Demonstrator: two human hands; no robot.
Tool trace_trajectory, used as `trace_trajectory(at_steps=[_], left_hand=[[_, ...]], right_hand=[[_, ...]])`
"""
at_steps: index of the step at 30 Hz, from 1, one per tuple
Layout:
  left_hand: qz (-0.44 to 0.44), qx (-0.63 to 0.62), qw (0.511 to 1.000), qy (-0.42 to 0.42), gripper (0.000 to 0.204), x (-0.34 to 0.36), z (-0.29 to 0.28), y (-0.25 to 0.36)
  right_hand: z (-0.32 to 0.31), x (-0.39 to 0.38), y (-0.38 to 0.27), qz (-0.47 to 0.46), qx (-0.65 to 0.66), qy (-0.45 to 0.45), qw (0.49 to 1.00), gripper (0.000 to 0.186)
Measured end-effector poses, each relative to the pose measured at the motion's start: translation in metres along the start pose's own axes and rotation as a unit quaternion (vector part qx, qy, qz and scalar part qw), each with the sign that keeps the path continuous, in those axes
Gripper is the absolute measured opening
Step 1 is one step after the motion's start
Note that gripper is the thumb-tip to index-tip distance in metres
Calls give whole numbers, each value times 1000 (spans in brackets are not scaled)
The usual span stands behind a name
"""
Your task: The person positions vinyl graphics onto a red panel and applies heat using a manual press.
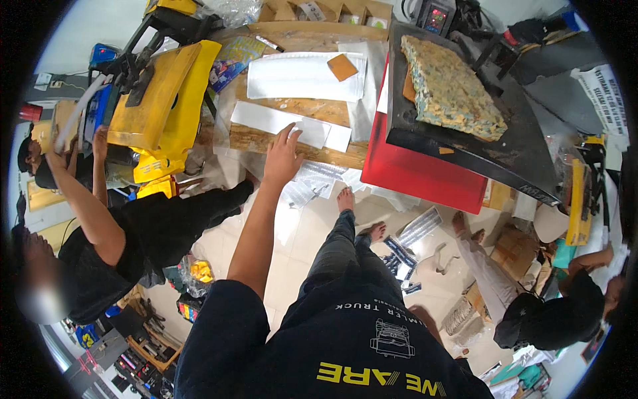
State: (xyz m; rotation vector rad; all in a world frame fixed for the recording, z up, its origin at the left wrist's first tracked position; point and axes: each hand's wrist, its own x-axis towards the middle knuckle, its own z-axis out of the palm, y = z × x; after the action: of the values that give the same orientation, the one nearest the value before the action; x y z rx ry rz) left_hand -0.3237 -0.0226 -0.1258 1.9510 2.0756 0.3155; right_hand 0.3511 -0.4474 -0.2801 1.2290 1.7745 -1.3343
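My left hand (pixel 284 156) reaches over the front of a wooden table (pixel 249 143), fingers stretched out. Its fingertips rest at a long white strip (pixel 259 118). A shorter pale strip (pixel 311 133) overlaps that one beside my fingers, and another white end (pixel 340 138) sticks out to the right. Farther back lies a wide stack of white sheets (pixel 292 76), with a small brown square piece (pixel 343 67) on its right end. No part of my right hand shows; a bit of skin by my right side may be my arm.
Right of the table, a black platform (pixel 458 149) bears a mottled foam slab (pixel 452 90) above a red panel (pixel 419 173). A yellow press-like machine (pixel 156 93) stands left. One person (pixel 133 233) works at left, another (pixel 551 319) at right. Printed strips (pixel 420 226) litter the floor.
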Motion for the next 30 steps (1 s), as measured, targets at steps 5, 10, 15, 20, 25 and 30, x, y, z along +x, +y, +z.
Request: trace_trajectory(at_steps=[5, 10, 15, 20, 25, 30], left_hand=[[46, 58, 993, -92, 79, 49, 7, -33], [137, 123, 974, -130, 79, 91, -5, -38], [168, 90, 966, -174, 78, 96, -19, -52], [161, 6, 975, -151, 79, 104, -24, -68], [160, -17, 983, -92, 77, 93, -48, -56], [131, -113, 984, -40, 73, 72, -81, -38]], right_hand=[[50, 25, 62, 44, 63, 23, 997, 26], [-181, 64, -86, 106, 296, 399, 861, 31], [-323, 33, -200, 55, 373, 391, 840, 36], [-321, 31, -200, 62, 287, 370, 881, 35], [-327, 23, -202, 51, 242, 331, 911, 37], [-380, 29, -255, -20, 231, 314, 921, 40]])
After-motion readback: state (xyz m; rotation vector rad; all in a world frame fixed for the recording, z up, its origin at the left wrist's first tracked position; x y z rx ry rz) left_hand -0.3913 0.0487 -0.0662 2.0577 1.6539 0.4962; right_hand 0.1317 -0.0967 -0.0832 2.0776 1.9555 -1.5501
